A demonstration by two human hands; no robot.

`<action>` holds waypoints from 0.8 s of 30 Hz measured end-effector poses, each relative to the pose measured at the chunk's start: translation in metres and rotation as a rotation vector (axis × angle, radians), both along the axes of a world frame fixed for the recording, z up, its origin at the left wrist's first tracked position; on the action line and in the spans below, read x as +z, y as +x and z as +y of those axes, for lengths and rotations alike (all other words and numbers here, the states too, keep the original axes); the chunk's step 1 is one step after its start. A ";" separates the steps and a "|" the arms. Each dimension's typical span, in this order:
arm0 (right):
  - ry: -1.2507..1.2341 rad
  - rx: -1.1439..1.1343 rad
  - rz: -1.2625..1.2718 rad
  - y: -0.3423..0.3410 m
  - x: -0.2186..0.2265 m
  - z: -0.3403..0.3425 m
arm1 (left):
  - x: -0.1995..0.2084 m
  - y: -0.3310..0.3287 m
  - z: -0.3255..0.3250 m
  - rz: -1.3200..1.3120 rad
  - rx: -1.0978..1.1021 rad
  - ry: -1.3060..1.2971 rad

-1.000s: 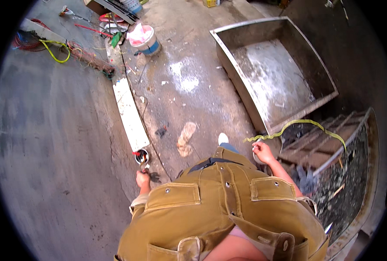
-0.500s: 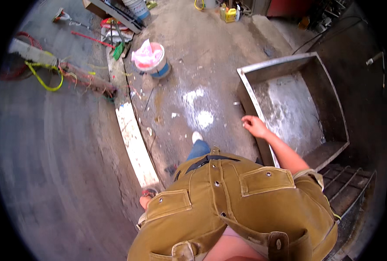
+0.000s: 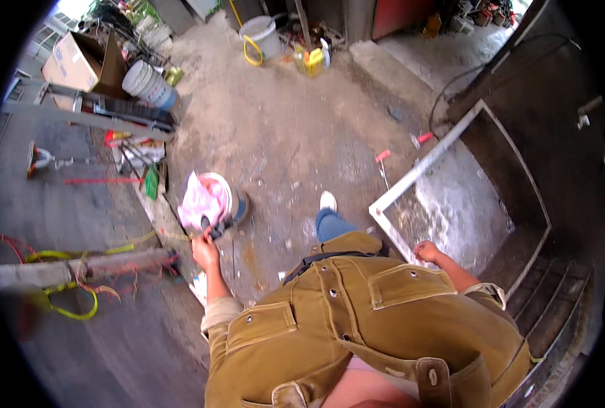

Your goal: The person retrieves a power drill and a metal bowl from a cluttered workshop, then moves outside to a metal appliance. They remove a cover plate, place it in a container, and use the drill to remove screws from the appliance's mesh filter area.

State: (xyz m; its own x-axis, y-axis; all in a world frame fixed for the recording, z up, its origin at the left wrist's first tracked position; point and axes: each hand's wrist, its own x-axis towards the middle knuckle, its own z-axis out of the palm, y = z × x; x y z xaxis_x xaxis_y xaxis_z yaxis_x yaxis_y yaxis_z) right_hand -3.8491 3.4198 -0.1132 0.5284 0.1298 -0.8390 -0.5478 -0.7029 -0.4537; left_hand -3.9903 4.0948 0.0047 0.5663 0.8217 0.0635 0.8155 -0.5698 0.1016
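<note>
Fingers of the left hand (image 3: 206,251) are wrapped around the near end of a dark bundle (image 3: 223,226), left of the frame's middle, with a bit of red showing beside the grip; I can't tell from my end of the feed exactly what it is. The bundle leads away from those fingers toward the upper right, its long axis on a shallow slant, and its outline crosses the lower edge of the bucket (image 3: 239,207) and the pink bag (image 3: 199,201) bulging out of it. So the bucket is just beyond the fingertips as I view it, but whether bundle and bucket touch I can't make out. This hand is plainly the nearer to both; the other is well apart, across the jacket (image 3: 343,285). Its arm reaches forward from the lower left of the frame, forearm (image 3: 218,280) nearly straight up the picture, sleeve cuff (image 3: 221,313) pushed back, knuckles toward me. My right hand (image 3: 426,251) is right of centre, by the near corner of the metal trough (image 3: 399,188), elbow bent and forearm angling in from the lower right. Its fingers are loosely curled, and I can't tell whether they hold something small.
</note>
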 end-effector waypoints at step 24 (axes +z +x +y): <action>0.132 -0.956 -0.314 0.517 0.054 0.075 | -0.004 0.919 0.050 0.339 -0.528 -0.215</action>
